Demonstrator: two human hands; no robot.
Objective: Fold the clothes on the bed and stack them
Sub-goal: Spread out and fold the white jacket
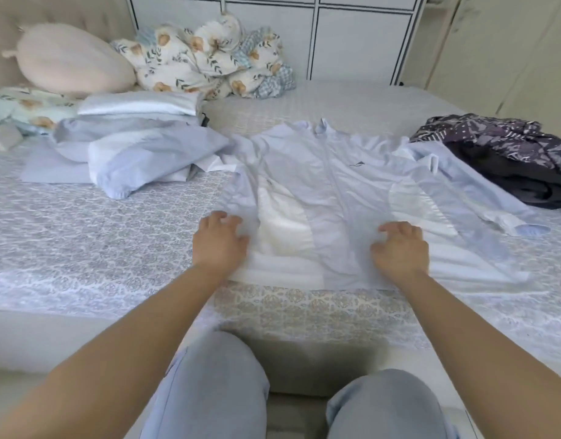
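- The step in hand looks like laying out and smoothing: a pale blue jacket (333, 185) lies spread face up on the bed (98, 223), zip running down its middle, collar away from the person.
- The left hand (219, 245) rests on the jacket's lower left front, near the hem; its fingers (231, 221) are loosely bent and spread, lying on the cloth. I cannot tell for sure whether they pinch a bit of it.
- The right hand (399, 251) rests on the lower right front, fingers likewise relaxed and spread on the fabric, holding nothing that I can make out.
- The jacket is thin, smooth and half sheer, probably a light synthetic; white pocket linings show through on both sides. It should slide and crease easily.
- Its right-hand sleeve (481, 198) lies out flat at a slant, cuff toward the bed's right side. The other sleeve runs up to the left, partly bunched against a heap (139, 153) of similar pale blue clothes.
- That heap is loosely piled with a flatter white piece on top; it is hard to say how much of it is folded.
- A dark, purple-patterned garment (507, 153) lies crumpled at the far right, not yet folded, just beside the jacket's sleeve.
- Next, by my judgement: flatten the front, then bring each sleeve and side in over the middle, keeping the slippery cloth pinned with one hand while the other folds.
- The bed cover is quilted, with a grey lace-like print. A pink pillow (73, 58) and a bundled floral quilt (209, 58) sit at the head.
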